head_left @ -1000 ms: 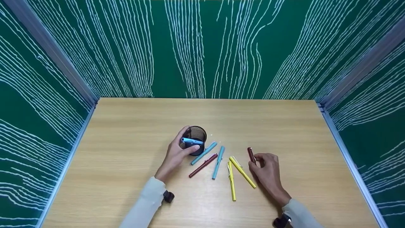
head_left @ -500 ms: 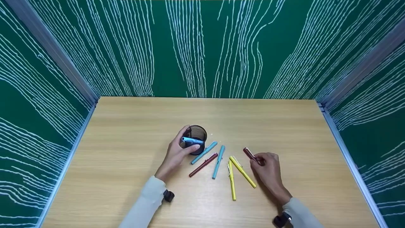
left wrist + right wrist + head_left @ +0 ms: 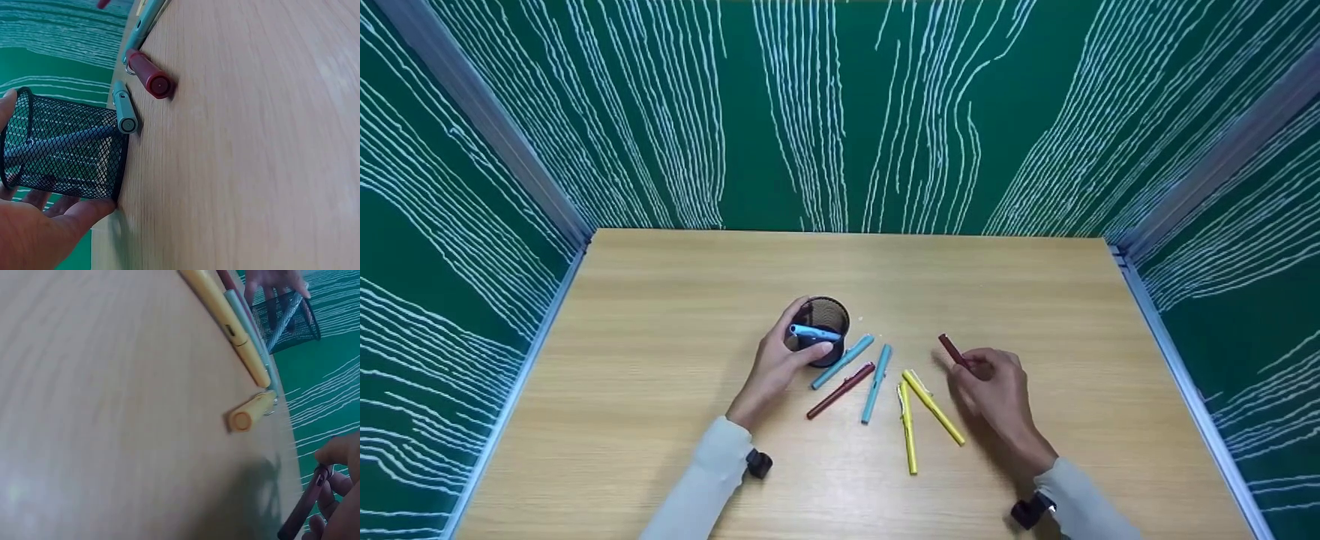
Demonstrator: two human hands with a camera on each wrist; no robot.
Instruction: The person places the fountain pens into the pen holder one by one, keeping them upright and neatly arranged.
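My left hand (image 3: 780,361) grips a black mesh pen cup (image 3: 834,319) that stands upright on the table; one blue pen (image 3: 814,332) leans inside it. At the right, my right hand (image 3: 997,390) pinches a dark red pen (image 3: 952,349) between thumb and fingers, raised off the tabletop, as the right wrist view also shows. Between the hands lie two light blue pens, one (image 3: 844,361) beside the cup and another (image 3: 876,384) further right. A second dark red pen (image 3: 841,391) lies near them. Two yellow pens, one (image 3: 908,427) and another (image 3: 933,407), lie closest to my right hand.
The wooden table (image 3: 697,285) is bounded by green walls (image 3: 870,112) with white wavy lines at the back and both sides. Metal-coloured posts (image 3: 487,112) stand at the back corners.
My right hand has risen slightly off the table with the dark red pen, whose far end has swung left and upward. The left hand and the cup have stayed in place.
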